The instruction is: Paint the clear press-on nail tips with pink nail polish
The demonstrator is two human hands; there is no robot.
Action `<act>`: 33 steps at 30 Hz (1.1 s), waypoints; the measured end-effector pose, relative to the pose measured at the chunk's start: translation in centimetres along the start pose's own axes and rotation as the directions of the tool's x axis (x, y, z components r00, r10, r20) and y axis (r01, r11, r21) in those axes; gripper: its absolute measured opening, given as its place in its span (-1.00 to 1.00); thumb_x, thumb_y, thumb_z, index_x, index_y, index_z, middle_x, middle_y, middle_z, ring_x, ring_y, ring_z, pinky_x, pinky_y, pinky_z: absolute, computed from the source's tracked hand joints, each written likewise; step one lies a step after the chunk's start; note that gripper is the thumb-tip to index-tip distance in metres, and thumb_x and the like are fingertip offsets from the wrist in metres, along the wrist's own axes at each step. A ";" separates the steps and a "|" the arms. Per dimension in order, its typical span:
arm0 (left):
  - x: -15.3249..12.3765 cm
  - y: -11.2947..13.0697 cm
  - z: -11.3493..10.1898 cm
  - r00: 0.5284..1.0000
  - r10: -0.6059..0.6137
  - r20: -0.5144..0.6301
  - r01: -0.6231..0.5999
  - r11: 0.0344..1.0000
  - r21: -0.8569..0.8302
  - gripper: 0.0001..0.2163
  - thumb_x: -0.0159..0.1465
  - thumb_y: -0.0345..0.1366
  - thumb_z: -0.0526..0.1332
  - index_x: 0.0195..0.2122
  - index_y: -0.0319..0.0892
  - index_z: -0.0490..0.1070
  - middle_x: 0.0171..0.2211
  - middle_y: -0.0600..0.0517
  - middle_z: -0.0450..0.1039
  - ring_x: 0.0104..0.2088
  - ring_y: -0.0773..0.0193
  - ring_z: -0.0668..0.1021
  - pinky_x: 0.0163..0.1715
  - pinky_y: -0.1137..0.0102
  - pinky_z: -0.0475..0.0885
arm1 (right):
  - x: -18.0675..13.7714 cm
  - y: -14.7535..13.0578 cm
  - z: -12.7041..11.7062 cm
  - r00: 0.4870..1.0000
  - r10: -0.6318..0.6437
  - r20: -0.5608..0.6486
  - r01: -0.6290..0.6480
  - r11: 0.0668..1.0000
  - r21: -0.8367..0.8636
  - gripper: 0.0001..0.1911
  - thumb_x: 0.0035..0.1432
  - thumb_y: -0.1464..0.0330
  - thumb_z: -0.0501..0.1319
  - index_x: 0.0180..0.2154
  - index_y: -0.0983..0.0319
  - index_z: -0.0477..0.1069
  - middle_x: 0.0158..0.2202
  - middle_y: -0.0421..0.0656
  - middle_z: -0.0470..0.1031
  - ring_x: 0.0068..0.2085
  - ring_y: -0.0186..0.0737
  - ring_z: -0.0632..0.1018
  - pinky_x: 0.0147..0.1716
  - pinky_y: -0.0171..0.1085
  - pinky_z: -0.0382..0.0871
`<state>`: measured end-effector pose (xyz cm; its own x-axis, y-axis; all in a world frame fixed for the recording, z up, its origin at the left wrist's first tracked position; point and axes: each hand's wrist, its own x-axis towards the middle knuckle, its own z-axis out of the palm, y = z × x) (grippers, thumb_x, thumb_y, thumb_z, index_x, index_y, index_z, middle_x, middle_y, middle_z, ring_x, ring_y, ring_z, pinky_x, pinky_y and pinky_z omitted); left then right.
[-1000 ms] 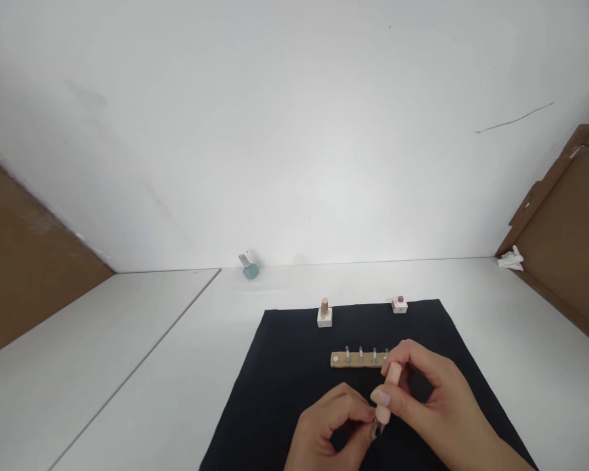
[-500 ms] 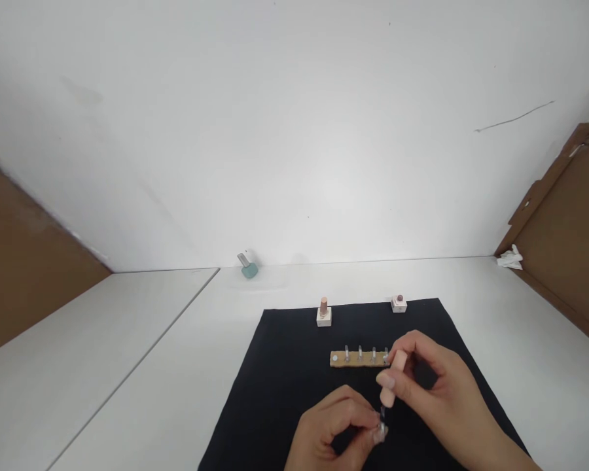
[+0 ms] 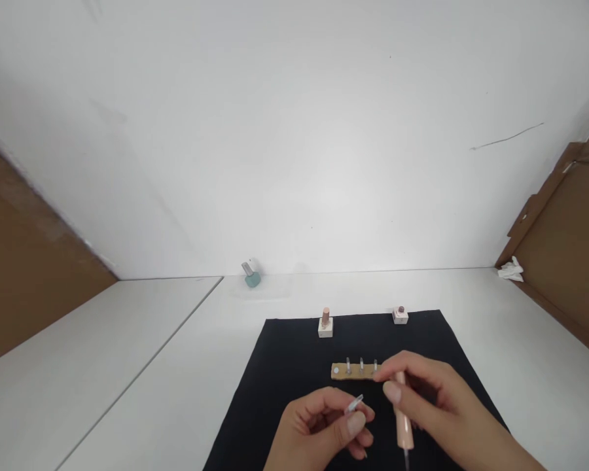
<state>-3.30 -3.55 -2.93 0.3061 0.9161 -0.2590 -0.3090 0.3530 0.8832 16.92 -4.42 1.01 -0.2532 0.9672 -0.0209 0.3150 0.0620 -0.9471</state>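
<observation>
My left hand [image 3: 324, 425] pinches a small clear nail tip [image 3: 354, 403] between thumb and fingertips, at the front of the black mat. Beside it my right hand [image 3: 436, 402] is closed around a pale pink nail polish cap [image 3: 404, 422], its dark brush pointing down, apart from the nail tip. Just beyond the hands lies a cardboard strip [image 3: 341, 373] with several clear nail tips standing on it; my right fingers hide its right end. A square polish bottle [image 3: 400, 317] without its cap stands at the mat's back right.
A square bottle [image 3: 325, 327] with a pink cap stands at the back of the black mat [image 3: 285, 366]. Near the wall, a teal bottle [image 3: 252, 279] rests on the white table. Crumpled white tissue [image 3: 511, 269] lies by the right cardboard wall [image 3: 564, 248].
The cap and brush have swung away from the nail tip, and the brush now points down at the right. My left hand has turned, bringing the nail tip up into view.
</observation>
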 end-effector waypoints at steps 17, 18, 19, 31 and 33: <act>0.0 -0.5 0.0 0.997 -0.032 0.076 0.039 0.994 -0.097 -0.69 -0.04 -0.06 0.63 -0.51 -0.18 0.68 -0.61 0.07 0.54 -0.59 0.36 0.50 -0.53 0.47 0.47 | -0.1 1.0 1.9 0.994 -0.106 -0.014 0.104 0.987 -0.126 -0.85 0.35 0.25 0.25 -0.20 0.13 0.57 -0.54 -0.26 0.58 -0.49 -0.28 0.51 -0.43 -0.35 0.35; -0.1 -0.5 0.0 0.997 -0.032 0.076 0.040 0.994 -0.100 -0.69 -0.04 -0.07 0.63 -0.51 -0.18 0.68 -0.61 0.07 0.54 -0.59 0.36 0.50 -0.53 0.47 0.47 | 0.0 1.1 1.9 0.995 -0.102 -0.017 0.099 0.987 -0.123 -0.85 0.35 0.25 0.25 -0.20 0.14 0.56 -0.55 -0.26 0.58 -0.49 -0.29 0.50 -0.43 -0.35 0.36; -0.1 -0.5 0.1 0.997 -0.031 0.077 0.039 0.994 -0.104 -0.69 -0.04 -0.07 0.63 -0.51 -0.19 0.67 -0.62 0.07 0.54 -0.59 0.35 0.50 -0.53 0.47 0.47 | 0.0 1.1 1.9 0.995 -0.098 -0.019 0.095 0.988 -0.122 -0.86 0.35 0.25 0.25 -0.20 0.14 0.56 -0.55 -0.26 0.59 -0.49 -0.29 0.50 -0.42 -0.34 0.36; -0.2 -0.3 0.1 0.996 -0.049 0.076 0.057 0.994 -0.099 -0.68 -0.04 -0.05 0.63 -0.51 -0.20 0.67 -0.61 0.07 0.53 -0.58 0.36 0.50 -0.53 0.47 0.46 | 0.0 0.7 1.7 0.993 -0.112 0.024 0.114 0.984 -0.140 -0.86 0.36 0.29 0.25 -0.26 0.15 0.54 -0.57 -0.26 0.58 -0.47 -0.26 0.51 -0.39 -0.33 0.35; -0.2 -0.2 0.1 0.995 -0.060 0.078 0.067 0.992 -0.102 -0.68 -0.05 -0.06 0.64 -0.52 -0.20 0.67 -0.61 0.07 0.53 -0.58 0.36 0.50 -0.53 0.47 0.46 | -0.1 0.7 1.7 0.992 -0.123 0.029 0.125 0.983 -0.137 -0.85 0.37 0.29 0.24 -0.26 0.15 0.54 -0.57 -0.26 0.58 -0.46 -0.26 0.51 -0.38 -0.33 0.35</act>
<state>-3.15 -3.80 -3.02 0.3930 0.8759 -0.2800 -0.3780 0.4314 0.8191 15.64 -4.87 -0.23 -0.3165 0.9447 0.0861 0.4028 0.2159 -0.8895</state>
